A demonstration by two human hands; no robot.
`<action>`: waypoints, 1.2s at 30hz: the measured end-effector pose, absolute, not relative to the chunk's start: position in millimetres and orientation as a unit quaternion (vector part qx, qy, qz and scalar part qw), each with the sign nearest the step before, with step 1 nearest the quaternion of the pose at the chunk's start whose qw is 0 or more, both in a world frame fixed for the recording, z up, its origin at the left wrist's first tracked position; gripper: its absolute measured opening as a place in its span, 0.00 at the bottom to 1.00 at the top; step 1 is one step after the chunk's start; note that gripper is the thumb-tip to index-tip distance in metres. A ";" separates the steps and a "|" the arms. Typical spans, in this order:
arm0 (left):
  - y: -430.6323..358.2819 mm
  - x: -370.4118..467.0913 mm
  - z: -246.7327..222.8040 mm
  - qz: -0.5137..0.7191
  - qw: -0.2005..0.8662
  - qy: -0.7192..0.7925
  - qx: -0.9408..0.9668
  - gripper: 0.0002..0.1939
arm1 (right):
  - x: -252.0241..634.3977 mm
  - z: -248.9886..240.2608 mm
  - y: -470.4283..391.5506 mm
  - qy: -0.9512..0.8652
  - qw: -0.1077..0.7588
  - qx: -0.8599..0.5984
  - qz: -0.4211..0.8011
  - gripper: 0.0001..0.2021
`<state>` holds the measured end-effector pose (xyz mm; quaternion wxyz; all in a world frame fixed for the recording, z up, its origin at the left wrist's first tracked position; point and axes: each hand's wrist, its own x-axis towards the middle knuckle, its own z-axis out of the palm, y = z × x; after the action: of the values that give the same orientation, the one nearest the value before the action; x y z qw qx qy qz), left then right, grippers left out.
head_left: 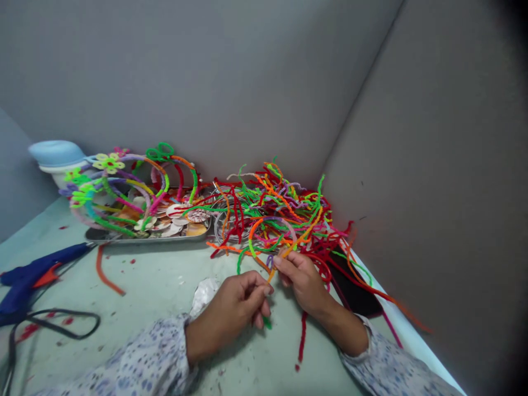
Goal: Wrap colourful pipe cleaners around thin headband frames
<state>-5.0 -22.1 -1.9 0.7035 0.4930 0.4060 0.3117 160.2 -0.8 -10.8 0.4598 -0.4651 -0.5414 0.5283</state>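
Fuzzy pipe cleaners are at my fingertips. My left hand [237,302] is closed in a pinch on the lower end of an orange pipe cleaner [306,236]. Higher on the same orange strand, my right hand [303,278] pinches with thumb and forefinger. A small purple loop [270,260] sits between the two hands. Just beyond the fingers rises a ring wrapped in orange, lilac and yellow-green [251,245]; whether my right hand also grips it is hard to tell. A bit of green shows under my left fingers.
Behind my hands lies a tangled heap of pipe cleaners [280,198]. A metal tray [144,240] holds shells and several decorated headbands [167,179]. At left are a blue glue gun [45,264] with its cord and a blue-lidded container [58,154]. A dark phone-like slab [357,291] lies right.
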 end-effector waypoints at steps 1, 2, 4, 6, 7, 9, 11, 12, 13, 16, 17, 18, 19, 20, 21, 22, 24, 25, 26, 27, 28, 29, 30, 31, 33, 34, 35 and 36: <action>-22.8 -4.8 -2.5 0.314 0.705 0.403 0.492 0.11 | 160.8 -11.9 0.4 -0.542 0.457 -0.462 0.533 0.16; -23.3 -5.1 -3.2 0.316 0.723 0.389 0.475 0.11 | 161.6 -13.4 2.0 -0.541 0.456 -0.457 0.539 0.16; -23.4 -7.2 -4.2 0.307 0.784 0.342 0.418 0.13 | 163.9 -17.2 6.3 -0.528 0.467 -0.448 0.550 0.15; -23.2 -10.1 -4.2 0.294 0.836 0.292 0.360 0.16 | 166.2 -21.5 10.6 -0.503 0.495 -0.440 0.555 0.13; -23.2 -11.4 -3.8 0.284 0.854 0.276 0.338 0.17 | 167.0 -23.3 12.3 -0.490 0.508 -0.436 0.558 0.13; -23.4 -13.3 -2.9 0.265 0.872 0.264 0.316 0.15 | 168.0 -25.8 14.4 -0.471 0.525 -0.430 0.564 0.12; -24.0 -13.8 -2.0 0.252 0.875 0.269 0.313 0.13 | 168.1 -26.4 14.7 -0.462 0.533 -0.428 0.565 0.11; -24.2 -13.7 -1.7 0.246 0.874 0.274 0.316 0.12 | 167.9 -26.2 14.4 -0.460 0.536 -0.429 0.563 0.11; -24.5 -13.3 -1.4 0.241 0.871 0.281 0.322 0.11 | 167.7 -25.7 13.9 -0.459 0.541 -0.430 0.558 0.11; -24.5 -11.4 -0.3 0.237 0.841 0.318 0.367 0.10 | 167.3 -24.2 12.5 -0.458 0.557 -0.434 0.540 0.12; -24.4 -10.6 0.1 0.238 0.824 0.335 0.390 0.10 | 167.4 -23.9 12.3 -0.457 0.562 -0.435 0.535 0.12; -24.5 -9.8 0.3 0.241 0.806 0.350 0.412 0.10 | 167.6 -23.6 12.2 -0.456 0.564 -0.437 0.532 0.12; -24.7 -8.9 0.3 0.244 0.790 0.361 0.430 0.10 | 167.9 -23.4 12.4 -0.456 0.565 -0.437 0.531 0.12; -25.1 -8.1 0.0 0.247 0.780 0.366 0.443 0.11 | 168.3 -23.3 12.9 -0.456 0.563 -0.437 0.533 0.12; -25.7 -7.4 -0.7 0.247 0.776 0.366 0.451 0.11 | 168.8 -23.1 13.5 -0.455 0.562 -0.435 0.537 0.12; -26.4 -6.8 -1.7 0.247 0.778 0.359 0.453 0.12 | 169.3 -22.8 14.2 -0.454 0.561 -0.432 0.541 0.11; -27.9 -6.0 -4.8 0.243 0.789 0.336 0.452 0.12 | 170.2 -21.9 15.8 -0.445 0.565 -0.423 0.551 0.11; -28.5 -5.9 -6.5 0.241 0.795 0.327 0.452 0.12 | 170.6 -21.3 16.6 -0.438 0.570 -0.419 0.555 0.10; -29.0 -5.9 -8.2 0.239 0.798 0.320 0.451 0.12 | 170.9 -20.6 17.2 -0.430 0.575 -0.416 0.558 0.10; -29.2 -6.1 -9.6 0.238 0.801 0.317 0.450 0.12 | 171.1 -19.9 17.7 -0.424 0.579 -0.415 0.560 0.10; -29.2 -6.4 -10.5 0.235 0.803 0.317 0.447 0.11 | 171.2 -19.1 18.0 -0.419 0.582 -0.414 0.561 0.10; -28.9 -6.8 -11.0 0.232 0.805 0.318 0.445 0.11 | 171.2 -18.4 18.1 -0.416 0.584 -0.415 0.561 0.10; -28.4 -7.3 -10.8 0.229 0.806 0.318 0.443 0.10 | 171.1 -17.7 18.2 -0.414 0.585 -0.417 0.558 0.10; -27.7 -7.9 -10.1 0.227 0.808 0.318 0.441 0.10 | 170.9 -16.9 18.1 -0.413 0.588 -0.420 0.555 0.10; -26.2 -8.7 -7.2 0.225 0.810 0.318 0.439 0.09 | 170.5 -15.4 17.8 -0.407 0.594 -0.423 0.549 0.11; -25.7 -8.9 -5.4 0.223 0.812 0.317 0.437 0.09 | 170.3 -14.7 17.5 -0.405 0.597 -0.424 0.547 0.11; -25.4 -9.0 -3.7 0.220 0.814 0.318 0.433 0.09 | 170.2 -13.9 17.3 -0.404 0.600 -0.424 0.546 0.11; -25.5 -8.8 -2.2 0.216 0.817 0.318 0.430 0.09 | 170.2 -13.0 17.0 -0.404 0.602 -0.422 0.545 0.11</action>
<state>-8.8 -25.5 -2.2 0.8168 0.4302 0.3178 0.2163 170.2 17.0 -13.0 0.6019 -0.4220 -0.4036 0.5448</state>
